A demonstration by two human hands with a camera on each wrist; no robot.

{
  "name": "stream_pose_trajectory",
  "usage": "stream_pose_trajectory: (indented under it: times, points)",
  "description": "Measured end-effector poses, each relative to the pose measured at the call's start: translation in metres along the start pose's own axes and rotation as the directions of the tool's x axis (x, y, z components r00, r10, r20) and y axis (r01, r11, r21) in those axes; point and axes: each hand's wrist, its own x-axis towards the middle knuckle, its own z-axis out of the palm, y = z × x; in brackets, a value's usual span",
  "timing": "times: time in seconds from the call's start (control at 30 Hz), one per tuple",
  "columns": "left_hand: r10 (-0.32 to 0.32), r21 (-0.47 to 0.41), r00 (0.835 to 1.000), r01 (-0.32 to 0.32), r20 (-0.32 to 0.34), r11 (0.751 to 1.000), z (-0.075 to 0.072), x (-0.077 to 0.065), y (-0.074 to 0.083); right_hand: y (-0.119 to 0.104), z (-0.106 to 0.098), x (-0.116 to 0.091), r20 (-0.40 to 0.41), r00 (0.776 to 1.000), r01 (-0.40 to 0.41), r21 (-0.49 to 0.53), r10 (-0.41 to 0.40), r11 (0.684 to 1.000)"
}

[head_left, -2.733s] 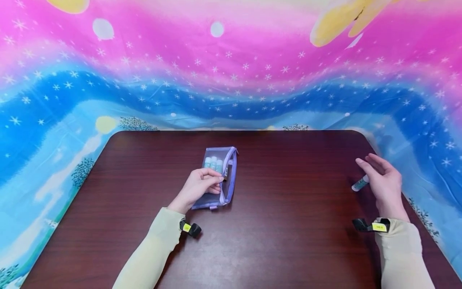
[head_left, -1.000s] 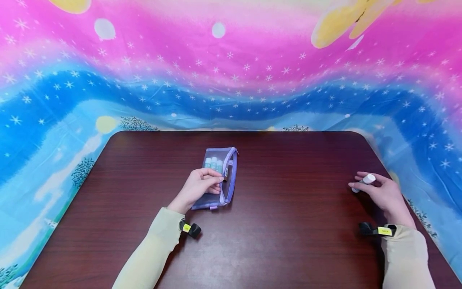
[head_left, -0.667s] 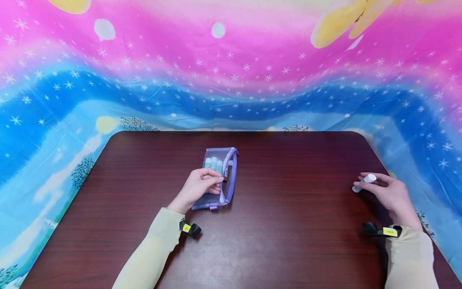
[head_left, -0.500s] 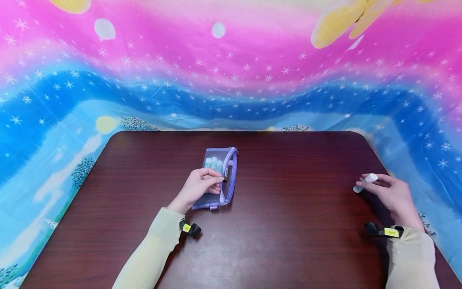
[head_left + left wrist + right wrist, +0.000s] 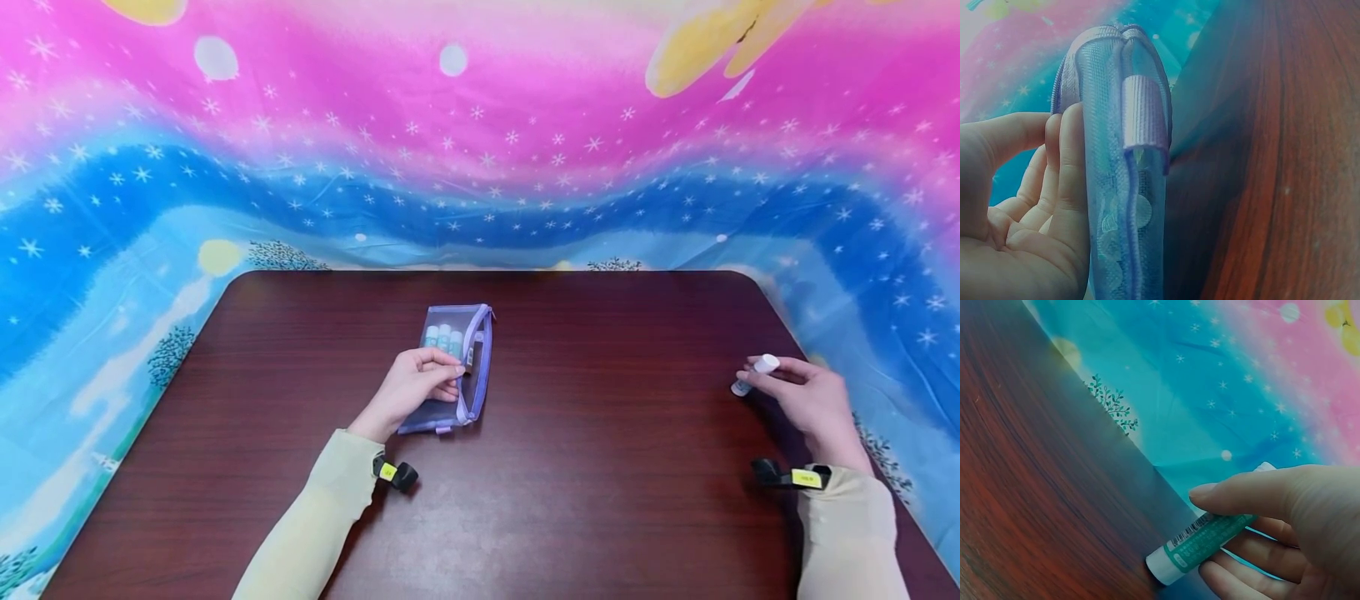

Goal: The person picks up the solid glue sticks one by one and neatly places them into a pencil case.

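Note:
My left hand (image 5: 416, 387) pinches the edge of a purple mesh zipper pouch (image 5: 483, 367) by its open mouth. Through the mesh, three white-capped, green-labelled glue sticks (image 5: 444, 340) show side by side. A dark item with a pale label (image 5: 469, 360) sits at the opening, partly covered by my fingertips. Far to the right, my right hand (image 5: 817, 408) grips another glue stick (image 5: 753, 375) between thumb and fingers. That stick tilts, its white cap up; in the right wrist view its lower white end (image 5: 1166, 567) is at the tabletop, whether touching I cannot tell.
Both hands are over a dark red-brown wooden table (image 5: 570, 500) with rounded far corners. A printed pink and blue cloth (image 5: 480, 167) hangs behind it and along both sides. The right hand is close to the table's right edge.
Earlier, my right hand was raised with the glue stick partly behind it; it now grips the stick with the cap showing above the thumb. My left hand and the pouch keep their place.

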Motion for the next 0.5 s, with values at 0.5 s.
stream_pose_trajectory:
  times: [0.5]
  points:
    - [-0.001, 0.004, 1.0, 0.001, 0.004, 1.0, 0.0, -0.001, 0.0, -0.002, 0.011, 0.001, -0.046, 0.998, -0.033, 0.006, 0.034, 0.999]
